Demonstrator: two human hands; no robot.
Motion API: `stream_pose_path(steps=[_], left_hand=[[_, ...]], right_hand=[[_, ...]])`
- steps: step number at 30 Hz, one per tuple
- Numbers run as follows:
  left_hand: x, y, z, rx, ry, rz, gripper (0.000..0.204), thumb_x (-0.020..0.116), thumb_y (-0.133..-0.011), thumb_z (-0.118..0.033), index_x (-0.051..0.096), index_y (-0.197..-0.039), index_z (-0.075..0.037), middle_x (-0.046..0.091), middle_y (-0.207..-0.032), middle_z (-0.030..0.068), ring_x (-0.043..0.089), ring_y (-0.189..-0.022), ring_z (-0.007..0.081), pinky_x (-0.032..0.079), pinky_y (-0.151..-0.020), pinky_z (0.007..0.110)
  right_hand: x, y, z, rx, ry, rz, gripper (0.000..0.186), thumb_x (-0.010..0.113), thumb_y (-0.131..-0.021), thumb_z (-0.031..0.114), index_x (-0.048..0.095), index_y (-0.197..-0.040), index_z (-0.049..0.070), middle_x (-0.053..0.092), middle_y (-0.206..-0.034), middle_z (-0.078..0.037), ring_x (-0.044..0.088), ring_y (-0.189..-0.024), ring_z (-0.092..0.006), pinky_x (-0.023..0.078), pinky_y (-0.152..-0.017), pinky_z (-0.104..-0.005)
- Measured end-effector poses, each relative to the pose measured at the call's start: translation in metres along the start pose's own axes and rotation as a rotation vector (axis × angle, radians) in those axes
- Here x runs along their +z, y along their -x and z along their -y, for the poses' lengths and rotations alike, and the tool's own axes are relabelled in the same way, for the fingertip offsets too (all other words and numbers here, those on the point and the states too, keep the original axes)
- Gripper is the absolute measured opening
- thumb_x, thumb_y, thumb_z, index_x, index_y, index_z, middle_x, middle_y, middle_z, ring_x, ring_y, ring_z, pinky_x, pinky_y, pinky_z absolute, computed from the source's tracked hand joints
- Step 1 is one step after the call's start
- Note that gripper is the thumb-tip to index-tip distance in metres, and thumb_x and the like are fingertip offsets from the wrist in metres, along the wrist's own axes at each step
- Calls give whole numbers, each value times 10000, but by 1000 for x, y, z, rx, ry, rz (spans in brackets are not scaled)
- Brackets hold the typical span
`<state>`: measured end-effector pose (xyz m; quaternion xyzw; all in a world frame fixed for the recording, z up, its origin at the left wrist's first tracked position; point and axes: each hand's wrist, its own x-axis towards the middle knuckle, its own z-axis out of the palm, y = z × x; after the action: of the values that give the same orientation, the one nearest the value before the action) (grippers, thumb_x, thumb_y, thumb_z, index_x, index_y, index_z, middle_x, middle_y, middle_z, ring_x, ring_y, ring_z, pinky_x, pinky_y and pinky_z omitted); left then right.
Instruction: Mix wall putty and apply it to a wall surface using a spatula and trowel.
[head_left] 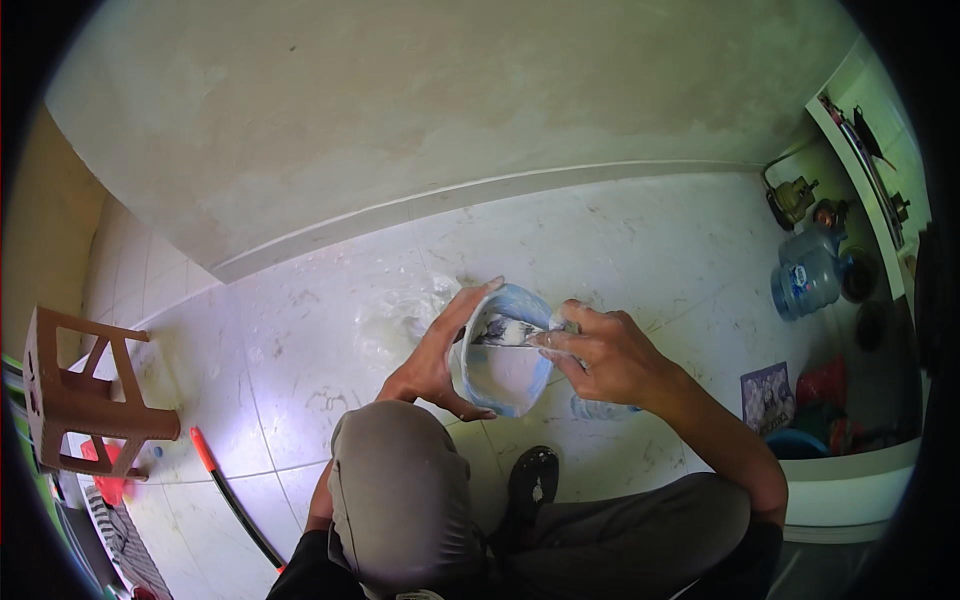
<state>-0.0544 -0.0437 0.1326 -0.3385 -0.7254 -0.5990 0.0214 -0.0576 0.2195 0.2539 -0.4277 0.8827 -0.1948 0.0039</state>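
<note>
A person sits or crouches over a smudged white tiled floor [640, 240], seen from above through a round fisheye view. In the middle, above the floor, is a pale blue tub [540, 378], tipped so that its opening faces the viewer, with a whitish mix [500, 378] inside. The left hand [432, 352] grips the tub from its left side, fingers at the upper rim and thumb at the lower. The right hand [615, 355] is closed on a flat scraper-like tool [508, 332], which reaches into the tub's opening and carries white paste. Both hands bear white smears. Just left of the tub, a crumpled clear plastic bag [395, 325] lies on the floor. Below are a knee in grey trousers [400, 490] and a dark shoe [533, 478] spotted with white. A plain wall [430, 120] rises ahead. At far left stands a brown plastic stool [100, 400], with a red-tipped black bar [235, 500] on the floor near it; at far right, a big blue water bottle [805, 278] lies on its side
</note>
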Motion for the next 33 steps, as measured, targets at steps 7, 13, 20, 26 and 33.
stream_pose_path(steps=[7,13,20,26,33], left_hand=[[2,1,-4,6,-37,-70,1389,1017,-415,-293,360,-1619,-67,503,-1485,181,504,-1375,380,417,-1171,471],[0,0,-3,34,-4,-65,1390,1014,-424,-302,353,-1621,-56,504,-1472,191,513,-1357,378,423,-1158,480],[1,5,0,-33,-6,-90,1439,1005,-353,-276,367,-1621,-38,487,-1502,126,495,-1409,308,384,-1216,416],[-1,4,-4,-52,104,-136,1415,995,-378,-277,362,-1626,-67,488,-1509,174,492,-1402,364,407,-1189,459],[-1,1,-7,-5,66,-109,1401,993,-387,-261,364,-1622,-54,511,-1458,166,522,-1348,351,423,-1166,459]], right_hand=[[4,8,-13,125,-51,59,282,806,-851,38,800,-1132,52,678,-974,-155,675,-759,-334,543,-651,-400],[-5,-3,1,136,-111,33,260,748,-878,75,794,-1131,41,650,-914,-151,661,-804,-349,541,-738,-448],[-7,2,-13,156,-183,55,246,811,-864,49,807,-1109,35,679,-872,-136,624,-688,-303,506,-625,-400],[-3,3,-14,81,-138,-33,237,813,-858,51,813,-1095,40,683,-871,-133,640,-688,-304,516,-629,-396],[-7,-3,2,38,-5,-50,260,815,-838,50,823,-1095,88,658,-914,-117,673,-686,-277,547,-607,-384]])
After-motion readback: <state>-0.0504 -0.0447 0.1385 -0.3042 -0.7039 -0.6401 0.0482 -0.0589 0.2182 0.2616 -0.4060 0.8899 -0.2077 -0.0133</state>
